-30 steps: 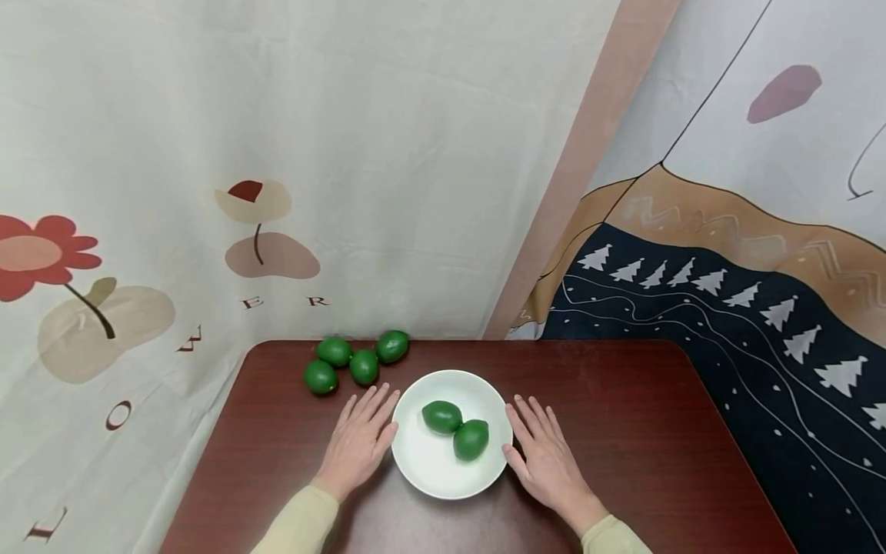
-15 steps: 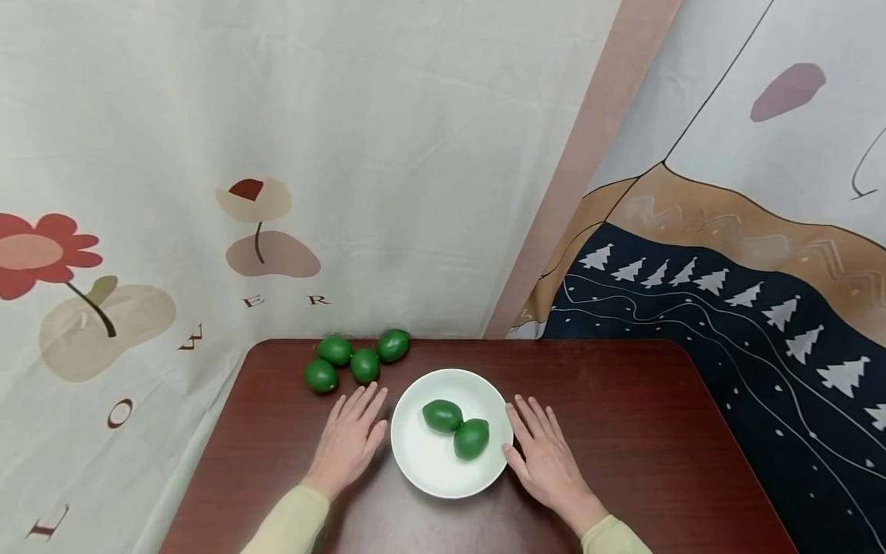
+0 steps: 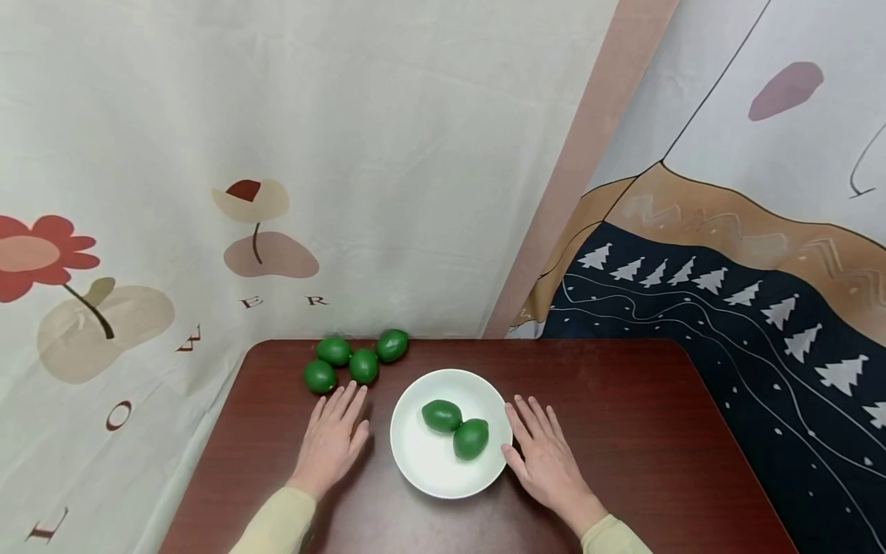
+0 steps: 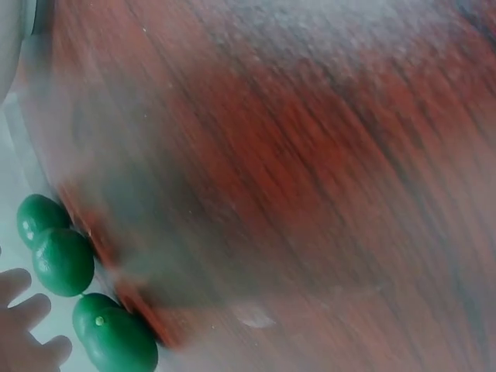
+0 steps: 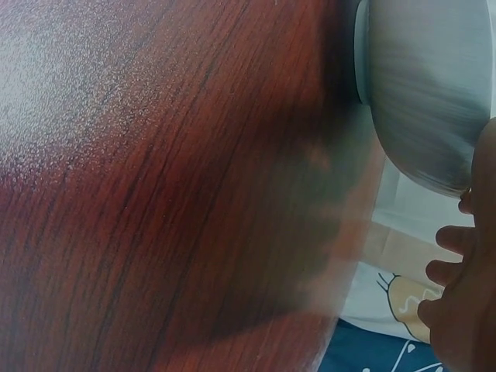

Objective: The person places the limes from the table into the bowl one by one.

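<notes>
White bowl (image 3: 432, 459) — rim by right hand (image 3: 550, 465), bare table (image 3: 377, 477) toward left hand (image 3: 327, 446) — all fingers (image 3: 528, 418) apart.

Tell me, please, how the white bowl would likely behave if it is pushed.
The white bowl would probably slide rather than tip, as it stands on a foot on the smooth-looking tabletop. The two limes inside may roll, being rounded and loose.
</notes>
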Demonstrator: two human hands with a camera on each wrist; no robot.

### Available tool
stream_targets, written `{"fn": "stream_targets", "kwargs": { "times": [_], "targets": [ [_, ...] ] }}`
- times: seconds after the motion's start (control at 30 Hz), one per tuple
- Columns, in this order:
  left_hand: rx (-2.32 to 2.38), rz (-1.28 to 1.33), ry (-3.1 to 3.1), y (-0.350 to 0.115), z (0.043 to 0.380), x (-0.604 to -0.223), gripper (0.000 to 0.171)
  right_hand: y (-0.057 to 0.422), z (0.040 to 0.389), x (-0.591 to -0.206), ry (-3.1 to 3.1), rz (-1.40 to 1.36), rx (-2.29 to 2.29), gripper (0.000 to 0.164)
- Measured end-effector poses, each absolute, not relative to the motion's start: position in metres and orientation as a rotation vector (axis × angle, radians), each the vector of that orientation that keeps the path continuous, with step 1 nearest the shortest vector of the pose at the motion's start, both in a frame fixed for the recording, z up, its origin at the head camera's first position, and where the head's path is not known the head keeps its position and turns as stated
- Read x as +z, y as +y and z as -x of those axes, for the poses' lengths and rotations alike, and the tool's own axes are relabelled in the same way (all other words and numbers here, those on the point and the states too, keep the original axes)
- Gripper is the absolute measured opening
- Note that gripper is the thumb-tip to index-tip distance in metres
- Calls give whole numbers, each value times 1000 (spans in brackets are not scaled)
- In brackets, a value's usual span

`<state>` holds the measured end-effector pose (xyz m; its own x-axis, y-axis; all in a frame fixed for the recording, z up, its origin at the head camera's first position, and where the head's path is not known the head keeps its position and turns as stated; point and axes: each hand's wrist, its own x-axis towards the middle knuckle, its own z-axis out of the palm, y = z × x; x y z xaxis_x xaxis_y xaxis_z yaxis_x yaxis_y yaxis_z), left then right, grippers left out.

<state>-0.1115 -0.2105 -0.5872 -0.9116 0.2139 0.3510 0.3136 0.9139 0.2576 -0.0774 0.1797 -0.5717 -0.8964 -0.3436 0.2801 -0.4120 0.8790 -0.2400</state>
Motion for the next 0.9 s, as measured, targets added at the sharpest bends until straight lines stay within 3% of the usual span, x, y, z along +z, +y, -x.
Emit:
{"fn": "stream_targets", "kwargs": {
  "times": [0.9],
  "targets": [
    [-416, 325, -2770, -235, 118, -584, 58, 179, 77, -571, -2847, -564, 433, 63]
  ]
}}
